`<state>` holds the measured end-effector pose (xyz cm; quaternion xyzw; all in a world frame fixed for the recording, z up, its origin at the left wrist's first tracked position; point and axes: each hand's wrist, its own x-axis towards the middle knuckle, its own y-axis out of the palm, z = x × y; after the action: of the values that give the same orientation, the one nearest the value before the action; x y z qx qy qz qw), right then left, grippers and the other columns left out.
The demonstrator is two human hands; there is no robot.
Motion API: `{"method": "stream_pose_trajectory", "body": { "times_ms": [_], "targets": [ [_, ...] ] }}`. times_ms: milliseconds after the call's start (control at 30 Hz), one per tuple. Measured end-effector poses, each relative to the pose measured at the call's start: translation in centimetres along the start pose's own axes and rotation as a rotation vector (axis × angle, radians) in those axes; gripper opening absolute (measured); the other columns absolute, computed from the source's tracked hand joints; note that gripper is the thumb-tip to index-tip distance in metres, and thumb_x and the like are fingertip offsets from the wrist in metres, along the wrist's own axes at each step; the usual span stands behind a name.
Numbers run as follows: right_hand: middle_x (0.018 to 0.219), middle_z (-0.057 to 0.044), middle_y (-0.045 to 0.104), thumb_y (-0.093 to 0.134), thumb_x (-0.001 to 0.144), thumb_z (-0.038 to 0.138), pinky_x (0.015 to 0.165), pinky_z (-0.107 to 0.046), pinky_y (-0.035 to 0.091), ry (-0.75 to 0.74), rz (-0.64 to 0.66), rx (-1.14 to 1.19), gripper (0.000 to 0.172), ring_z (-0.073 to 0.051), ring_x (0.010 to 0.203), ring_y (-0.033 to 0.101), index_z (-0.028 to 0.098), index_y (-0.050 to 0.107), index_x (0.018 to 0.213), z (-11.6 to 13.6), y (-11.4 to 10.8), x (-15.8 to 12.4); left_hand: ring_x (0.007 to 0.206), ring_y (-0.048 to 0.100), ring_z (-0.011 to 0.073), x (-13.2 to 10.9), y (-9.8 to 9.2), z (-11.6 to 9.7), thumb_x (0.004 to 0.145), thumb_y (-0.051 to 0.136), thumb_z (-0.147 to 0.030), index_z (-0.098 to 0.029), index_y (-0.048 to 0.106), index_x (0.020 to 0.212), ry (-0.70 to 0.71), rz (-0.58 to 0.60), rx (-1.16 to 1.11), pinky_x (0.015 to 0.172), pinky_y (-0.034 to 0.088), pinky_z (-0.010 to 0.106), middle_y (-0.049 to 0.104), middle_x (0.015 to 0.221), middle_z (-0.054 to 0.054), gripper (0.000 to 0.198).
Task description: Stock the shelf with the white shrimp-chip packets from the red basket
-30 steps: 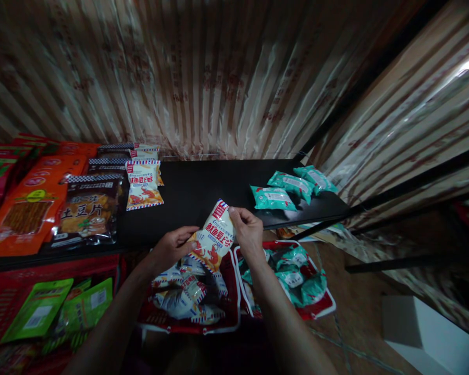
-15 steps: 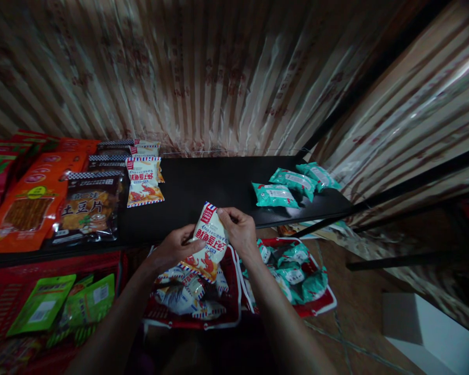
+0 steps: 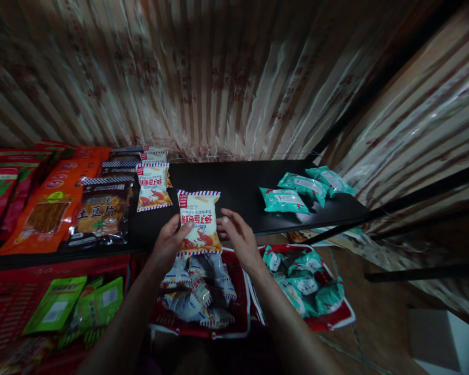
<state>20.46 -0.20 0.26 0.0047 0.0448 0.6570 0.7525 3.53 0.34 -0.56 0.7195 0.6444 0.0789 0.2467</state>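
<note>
A white and orange shrimp snack bag (image 3: 198, 221) stands upright at the front edge of the black shelf (image 3: 242, 187). My left hand (image 3: 168, 242) grips its lower left side with closed fingers. My right hand (image 3: 236, 238) touches its right edge with fingers curled. Below my hands a red basket (image 3: 240, 323) holds several more of the same bags. More bags of this kind (image 3: 153, 185) lie in a row on the shelf to the left.
Three teal packets (image 3: 297, 190) lie on the shelf's right part; a second red basket (image 3: 336, 317) below holds more teal packets. Black chip bags (image 3: 99, 213) and orange packs (image 3: 47, 213) fill the shelf's left. Green packets (image 3: 78, 307) lie on a lower red tier. Striped curtains hang behind.
Both hands turned the tilted snack bag upright and moved it up and forward to the shelf's front edge. The view has shifted a little.
</note>
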Motion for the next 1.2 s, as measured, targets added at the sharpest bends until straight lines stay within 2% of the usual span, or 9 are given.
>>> {"method": "stream_pose_trajectory", "body": {
  "times_ms": [167,400,567,767,1000,1200],
  "targets": [
    [0.083,-0.002,0.071,0.073,0.067,0.043,0.072,-0.029,0.053,0.045,0.101,0.023,0.04,-0.018,0.08,0.066,0.02,0.065,0.099,-0.3,0.6,-0.6,0.091,0.067,0.0231,0.4,-0.1,0.0,0.068,0.073,-0.036,-0.016,0.06,0.103,0.055,-0.131,-0.074,0.083,0.051,0.036,0.071,0.1,0.008,0.042],
    [0.072,0.001,0.07,0.079,0.061,0.039,0.057,-0.023,0.054,0.219,0.155,0.247,0.033,-0.012,0.061,0.064,0.018,0.066,0.082,-1.4,2.0,-1.1,0.087,0.068,0.0248,0.5,0.4,-0.8,0.062,0.076,-0.037,-0.016,0.058,0.099,0.052,-0.255,-0.136,0.079,0.052,0.037,0.072,0.089,0.006,0.046],
    [0.067,0.001,0.07,0.085,0.053,0.034,0.052,-0.018,0.053,0.302,0.14,0.371,0.037,-0.01,0.055,0.064,0.015,0.068,0.079,-2.1,3.4,-1.7,0.086,0.067,0.0233,0.8,0.3,-0.3,0.066,0.075,-0.037,-0.015,0.057,0.099,0.091,-0.225,-0.162,0.081,0.051,0.037,0.071,0.093,0.007,0.044],
    [0.06,0.0,0.07,0.088,0.047,0.032,0.05,-0.018,0.053,0.368,0.108,0.403,0.034,-0.011,0.051,0.065,0.015,0.067,0.068,-1.9,4.2,-2.4,0.082,0.068,0.0224,0.9,0.3,0.1,0.068,0.073,-0.039,-0.015,0.058,0.097,0.078,-0.207,-0.117,0.079,0.051,0.037,0.071,0.087,0.006,0.041],
    [0.054,-0.002,0.069,0.085,0.051,0.039,0.045,-0.018,0.047,0.335,0.168,0.339,0.033,-0.011,0.047,0.062,0.015,0.067,0.063,-0.9,4.0,-3.1,0.075,0.068,0.0215,0.7,0.4,0.1,0.068,0.073,-0.039,-0.016,0.057,0.099,0.039,-0.192,-0.172,0.074,0.052,0.036,0.07,0.079,0.004,0.042],
    [0.052,-0.001,0.068,0.085,0.052,0.038,0.046,-0.018,0.047,0.337,0.144,0.338,0.032,-0.009,0.044,0.06,0.015,0.066,0.063,-1.0,3.7,-3.3,0.075,0.067,0.0209,0.7,0.4,0.3,0.071,0.071,-0.039,-0.015,0.058,0.1,0.044,-0.183,-0.203,0.075,0.052,0.036,0.07,0.082,0.005,0.04]
  ]
}}
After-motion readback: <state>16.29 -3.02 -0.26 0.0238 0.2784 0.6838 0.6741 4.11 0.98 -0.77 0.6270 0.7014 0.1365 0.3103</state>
